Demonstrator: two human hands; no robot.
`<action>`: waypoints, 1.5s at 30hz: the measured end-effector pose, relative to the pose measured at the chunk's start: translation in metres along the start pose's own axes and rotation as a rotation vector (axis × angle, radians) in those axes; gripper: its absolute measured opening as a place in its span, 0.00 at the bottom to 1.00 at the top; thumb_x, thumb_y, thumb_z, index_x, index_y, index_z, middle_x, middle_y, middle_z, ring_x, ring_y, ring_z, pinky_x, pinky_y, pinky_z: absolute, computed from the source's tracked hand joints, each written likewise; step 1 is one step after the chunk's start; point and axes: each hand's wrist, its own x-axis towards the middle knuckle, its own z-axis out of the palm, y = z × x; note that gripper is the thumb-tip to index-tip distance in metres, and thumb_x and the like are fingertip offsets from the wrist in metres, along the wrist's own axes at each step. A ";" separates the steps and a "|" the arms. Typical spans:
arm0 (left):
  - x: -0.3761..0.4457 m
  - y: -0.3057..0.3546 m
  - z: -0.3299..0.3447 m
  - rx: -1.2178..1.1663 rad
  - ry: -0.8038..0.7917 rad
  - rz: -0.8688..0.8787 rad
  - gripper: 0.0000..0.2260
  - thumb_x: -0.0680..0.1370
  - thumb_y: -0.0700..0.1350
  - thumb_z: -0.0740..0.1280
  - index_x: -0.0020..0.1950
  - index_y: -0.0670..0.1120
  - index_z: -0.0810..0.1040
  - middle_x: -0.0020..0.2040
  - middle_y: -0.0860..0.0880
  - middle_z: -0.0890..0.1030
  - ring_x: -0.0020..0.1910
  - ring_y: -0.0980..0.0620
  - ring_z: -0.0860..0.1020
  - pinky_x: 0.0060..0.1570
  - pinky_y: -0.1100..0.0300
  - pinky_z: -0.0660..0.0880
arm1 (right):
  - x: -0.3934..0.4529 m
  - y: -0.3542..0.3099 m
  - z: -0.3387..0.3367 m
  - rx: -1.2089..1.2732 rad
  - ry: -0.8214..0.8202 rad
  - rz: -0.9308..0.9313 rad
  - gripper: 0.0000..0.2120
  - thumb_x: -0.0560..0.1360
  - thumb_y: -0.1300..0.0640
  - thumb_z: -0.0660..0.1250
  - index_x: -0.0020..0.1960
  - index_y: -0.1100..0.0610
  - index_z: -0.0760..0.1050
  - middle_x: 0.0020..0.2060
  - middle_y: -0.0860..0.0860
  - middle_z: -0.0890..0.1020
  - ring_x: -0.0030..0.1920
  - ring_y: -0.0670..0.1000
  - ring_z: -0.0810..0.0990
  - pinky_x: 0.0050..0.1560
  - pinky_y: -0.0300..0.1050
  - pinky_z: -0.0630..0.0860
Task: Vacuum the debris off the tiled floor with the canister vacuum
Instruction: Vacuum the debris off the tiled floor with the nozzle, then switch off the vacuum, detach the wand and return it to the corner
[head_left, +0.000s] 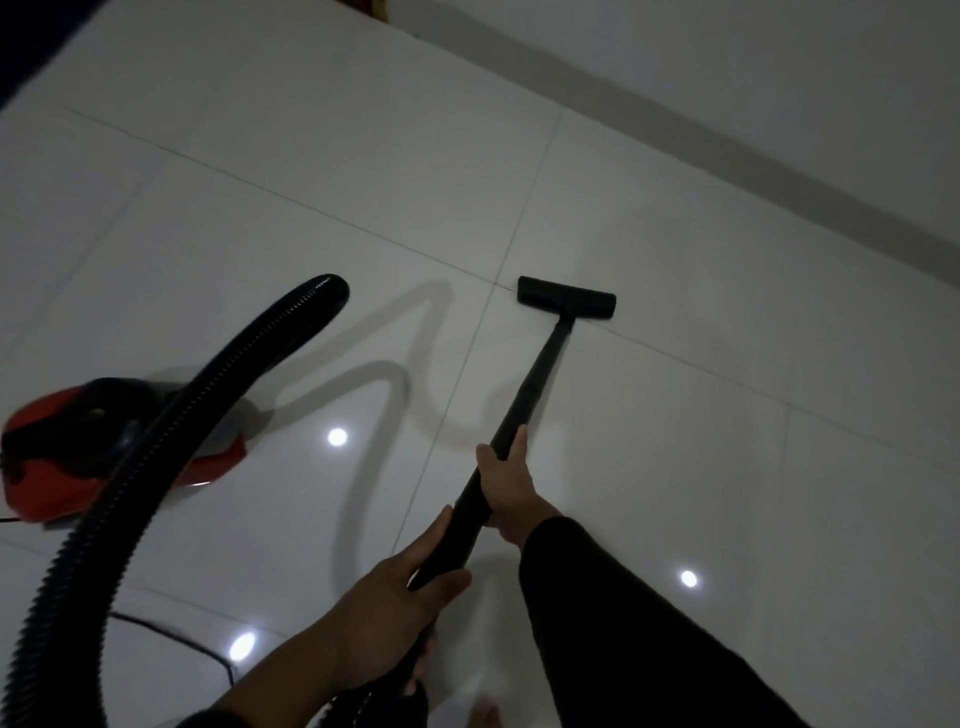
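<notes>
A black vacuum wand (540, 371) runs from my hands out to a flat black floor head (566, 297), which rests on the glossy white tiled floor (675, 441) at a grout crossing. My right hand (506, 491) grips the wand higher up its shaft, in a black sleeve. My left hand (400, 608) holds the wand's lower end near my body. A red and black canister vacuum (104, 441) sits on the floor at the left. Its ribbed black hose (171, 431) arcs over it and down the left side. No debris shows on the tiles.
A pale wall with a grey skirting (779, 171) runs diagonally across the upper right, beyond the floor head. A thin black power cord (171, 636) lies on the tiles at the lower left. A bare foot (483, 714) shows at the bottom edge. Ceiling lights reflect off the floor.
</notes>
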 end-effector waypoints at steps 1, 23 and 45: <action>0.004 0.003 -0.013 0.002 0.006 0.006 0.28 0.79 0.52 0.62 0.69 0.72 0.48 0.26 0.49 0.77 0.24 0.53 0.75 0.30 0.59 0.75 | 0.008 -0.009 0.008 -0.005 -0.012 0.000 0.34 0.81 0.52 0.56 0.76 0.38 0.36 0.50 0.51 0.73 0.45 0.52 0.75 0.45 0.53 0.75; 0.121 -0.021 -0.299 0.231 0.193 -0.015 0.31 0.73 0.56 0.69 0.66 0.78 0.54 0.38 0.48 0.79 0.28 0.52 0.77 0.33 0.58 0.78 | 0.192 -0.147 0.183 -1.328 -0.576 -1.115 0.21 0.74 0.33 0.43 0.66 0.21 0.44 0.49 0.44 0.78 0.59 0.44 0.69 0.72 0.57 0.48; 0.070 -0.174 -0.387 1.242 2.106 0.341 0.17 0.74 0.56 0.63 0.62 0.63 0.71 0.68 0.49 0.63 0.67 0.44 0.62 0.61 0.32 0.62 | 0.186 -0.141 0.333 -1.222 -1.101 -1.568 0.30 0.80 0.57 0.62 0.71 0.28 0.58 0.59 0.43 0.77 0.44 0.36 0.76 0.48 0.30 0.71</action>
